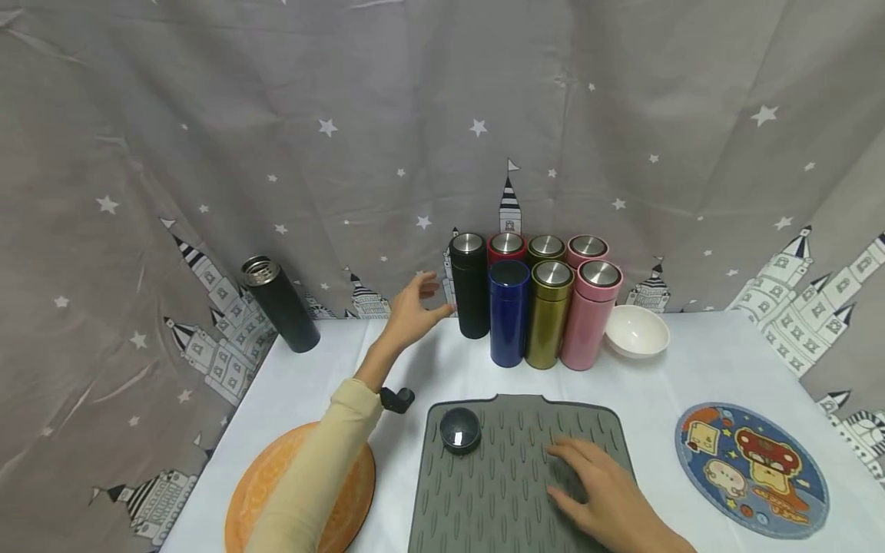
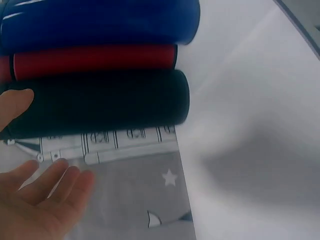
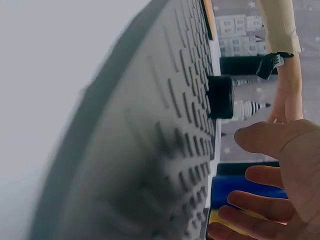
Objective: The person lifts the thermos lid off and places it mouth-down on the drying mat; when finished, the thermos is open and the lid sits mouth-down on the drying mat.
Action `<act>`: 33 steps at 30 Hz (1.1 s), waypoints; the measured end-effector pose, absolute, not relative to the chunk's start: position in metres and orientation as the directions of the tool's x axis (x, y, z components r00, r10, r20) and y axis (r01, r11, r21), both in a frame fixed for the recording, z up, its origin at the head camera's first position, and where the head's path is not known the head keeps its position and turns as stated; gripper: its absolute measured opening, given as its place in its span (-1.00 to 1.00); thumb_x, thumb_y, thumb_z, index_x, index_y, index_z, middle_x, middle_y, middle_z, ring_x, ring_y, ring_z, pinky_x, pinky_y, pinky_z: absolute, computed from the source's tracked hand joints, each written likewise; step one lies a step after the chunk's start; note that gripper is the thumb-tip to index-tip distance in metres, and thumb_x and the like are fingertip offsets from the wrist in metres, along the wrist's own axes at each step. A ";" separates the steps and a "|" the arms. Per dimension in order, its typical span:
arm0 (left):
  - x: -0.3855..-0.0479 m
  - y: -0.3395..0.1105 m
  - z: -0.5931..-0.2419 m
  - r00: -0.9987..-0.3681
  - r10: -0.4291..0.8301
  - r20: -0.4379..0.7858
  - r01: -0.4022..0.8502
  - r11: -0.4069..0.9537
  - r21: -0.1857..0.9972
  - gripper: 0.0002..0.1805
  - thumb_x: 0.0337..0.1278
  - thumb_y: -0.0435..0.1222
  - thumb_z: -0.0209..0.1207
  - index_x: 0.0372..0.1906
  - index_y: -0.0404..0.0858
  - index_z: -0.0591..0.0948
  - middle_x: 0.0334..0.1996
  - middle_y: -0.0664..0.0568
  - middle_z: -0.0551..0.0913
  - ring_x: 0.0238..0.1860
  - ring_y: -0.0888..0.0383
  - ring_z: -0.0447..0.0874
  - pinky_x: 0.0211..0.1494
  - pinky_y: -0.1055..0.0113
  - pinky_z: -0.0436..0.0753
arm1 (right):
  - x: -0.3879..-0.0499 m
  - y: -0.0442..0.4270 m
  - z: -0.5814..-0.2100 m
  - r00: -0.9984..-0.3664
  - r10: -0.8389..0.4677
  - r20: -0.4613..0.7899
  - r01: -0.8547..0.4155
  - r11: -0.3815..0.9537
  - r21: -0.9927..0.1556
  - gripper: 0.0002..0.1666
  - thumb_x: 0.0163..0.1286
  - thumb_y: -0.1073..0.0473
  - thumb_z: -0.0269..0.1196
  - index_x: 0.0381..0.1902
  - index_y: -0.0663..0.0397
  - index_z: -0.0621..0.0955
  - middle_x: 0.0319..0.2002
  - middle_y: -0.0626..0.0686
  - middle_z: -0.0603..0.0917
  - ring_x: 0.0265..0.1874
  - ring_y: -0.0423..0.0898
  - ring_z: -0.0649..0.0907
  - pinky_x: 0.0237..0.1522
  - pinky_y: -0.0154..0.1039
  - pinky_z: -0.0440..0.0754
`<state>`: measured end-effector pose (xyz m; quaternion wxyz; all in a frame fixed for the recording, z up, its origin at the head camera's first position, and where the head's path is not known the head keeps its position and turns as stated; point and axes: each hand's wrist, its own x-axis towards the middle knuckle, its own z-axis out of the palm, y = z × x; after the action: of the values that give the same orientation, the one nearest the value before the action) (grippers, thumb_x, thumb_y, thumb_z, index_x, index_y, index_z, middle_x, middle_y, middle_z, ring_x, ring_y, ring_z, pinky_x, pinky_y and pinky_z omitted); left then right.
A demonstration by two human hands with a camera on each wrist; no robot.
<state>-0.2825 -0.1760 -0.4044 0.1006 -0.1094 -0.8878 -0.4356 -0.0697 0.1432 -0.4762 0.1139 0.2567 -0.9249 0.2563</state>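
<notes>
My left hand (image 1: 415, 307) is just left of a capped black thermos flask (image 1: 471, 288), its fingers apart and holding nothing. In the left wrist view the thumb overlaps the dark flask (image 2: 110, 102), and the fingers are spread beside it; whether the thumb touches it I cannot tell. My right hand (image 1: 608, 495) hovers over a grey ribbed mat (image 1: 512, 499) with relaxed, parted fingers. A round black lid (image 1: 459, 430) sits on the mat's upper left part. Far left stands an uncapped black flask (image 1: 282, 305) with a bare steel mouth.
Beside the capped black flask, blue (image 1: 508, 315), gold (image 1: 548, 315) and pink (image 1: 590, 315) flasks stand in front of others, including a red one (image 1: 507, 246). A white bowl (image 1: 636, 332) is to their right. An orange round mat (image 1: 266, 480) and a cartoon mat (image 1: 752, 468) flank the grey mat.
</notes>
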 end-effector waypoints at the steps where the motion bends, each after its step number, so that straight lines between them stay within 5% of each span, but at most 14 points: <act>1: -0.285 -0.172 -0.404 -0.955 0.101 0.278 0.283 0.591 0.756 -0.16 0.10 -0.14 0.42 0.43 -0.33 0.33 0.21 -0.23 0.56 0.23 -0.15 0.53 0.25 -0.07 0.47 | -0.067 0.147 -0.477 -0.849 -0.409 0.334 -0.522 0.748 -0.410 -0.43 0.03 0.06 0.57 0.02 0.07 0.68 0.06 0.06 0.65 0.06 0.02 0.63 0.03 0.05 0.62; 11: -0.304 -0.148 -0.408 -0.965 0.055 0.258 0.246 0.540 0.805 -0.06 0.03 -0.08 0.45 0.48 -0.26 0.27 0.32 -0.22 0.46 0.32 -0.14 0.44 0.31 -0.04 0.44 | -0.045 0.193 -0.503 -0.783 -0.451 0.429 -0.573 0.790 -0.216 -0.44 -0.14 -0.06 0.62 -0.15 -0.01 0.73 -0.08 0.03 0.65 -0.17 0.01 0.66 -0.23 -0.04 0.66; 22: -0.315 -0.134 -0.413 -0.962 0.026 0.271 0.242 0.537 0.808 -0.05 -0.07 -0.15 0.51 0.45 -0.27 0.31 0.26 -0.24 0.52 0.30 -0.14 0.46 0.34 -0.11 0.37 | -0.031 0.216 -0.533 -0.650 -0.527 0.548 -0.696 0.703 -0.149 -0.31 0.09 -0.54 0.31 -0.24 -0.07 0.75 -0.07 0.22 0.62 -0.28 0.13 0.64 -0.43 -0.18 0.64; 27: -0.321 -0.133 -0.420 -0.960 0.013 0.279 0.240 0.549 0.801 -0.08 -0.07 -0.12 0.51 0.41 -0.27 0.34 0.16 -0.22 0.57 0.18 -0.14 0.53 0.21 -0.06 0.49 | -0.033 0.216 -0.540 -0.604 -0.529 0.596 -0.721 0.681 -0.127 -0.32 0.18 -0.56 0.20 -0.26 -0.11 0.74 -0.07 0.24 0.60 -0.26 0.14 0.64 -0.39 -0.18 0.66; 33: -0.322 -0.135 -0.427 -0.924 0.047 0.379 0.331 0.594 0.733 -0.35 -0.13 -0.09 0.51 0.11 -0.18 0.54 -0.08 -0.12 0.62 -0.04 -0.06 0.57 0.04 0.00 0.51 | -0.030 0.215 -0.540 -0.618 -0.520 0.589 -0.711 0.689 -0.138 -0.31 0.11 -0.54 0.29 -0.25 -0.08 0.75 -0.02 0.25 0.59 -0.22 0.15 0.63 -0.33 -0.19 0.67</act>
<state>-0.3223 -0.1350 -0.4267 0.1624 -0.1076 -0.8779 -0.4374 -0.0295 0.2154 -0.5404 0.2623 0.3496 -0.8808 0.1822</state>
